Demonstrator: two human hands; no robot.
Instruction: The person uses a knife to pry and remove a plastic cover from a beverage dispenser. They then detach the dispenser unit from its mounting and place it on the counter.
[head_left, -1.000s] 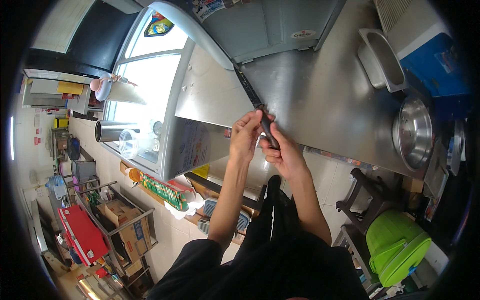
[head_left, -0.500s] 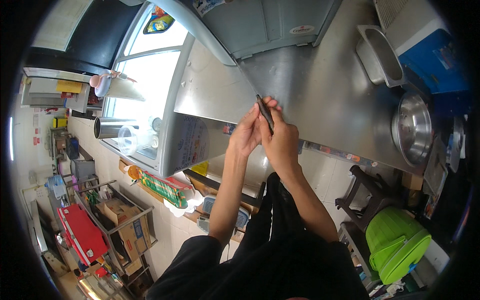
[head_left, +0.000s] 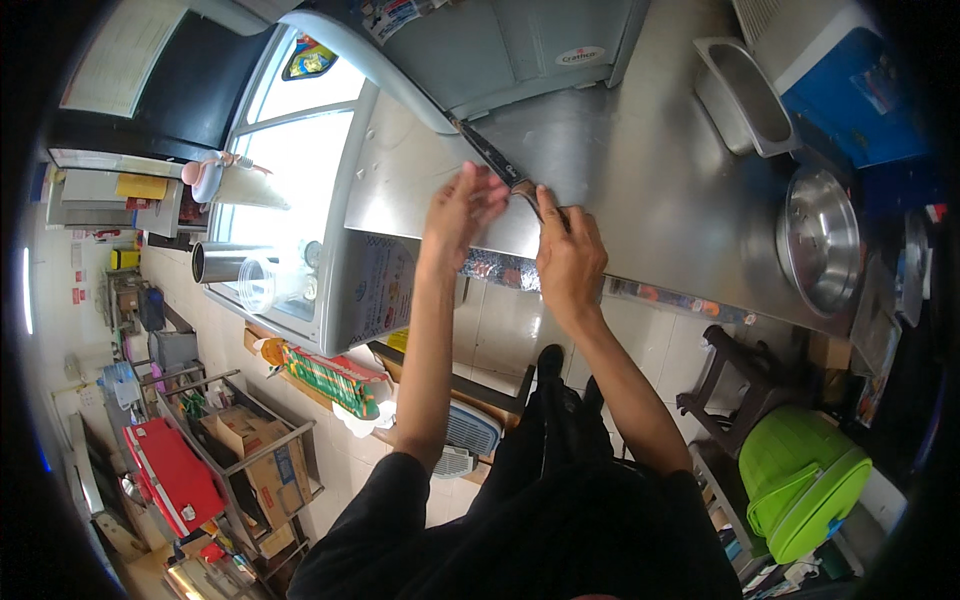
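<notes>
Knife point(head_left: 487, 153) now lies long on the steel counter point(head_left: 650, 180), blade toward 11 o'clock; half a second ago it stood short between both hands. Right hand point(head_left: 570, 255) grips the handle, fingers wrapped. Left hand point(head_left: 462, 208) has opened, fingers flat, touching near the blade: likely wiping or stropping. Steel bowl point(head_left: 820, 240) at 3 o'clock.

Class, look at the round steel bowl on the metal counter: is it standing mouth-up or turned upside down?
Upside down, it seems. The round steel bowl shows a domed outer surface with a flat circular base on top, rim resting on the steel counter.

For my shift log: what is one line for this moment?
right hand: grips knife handle | left hand: open, by blade | surface: steel counter
</notes>
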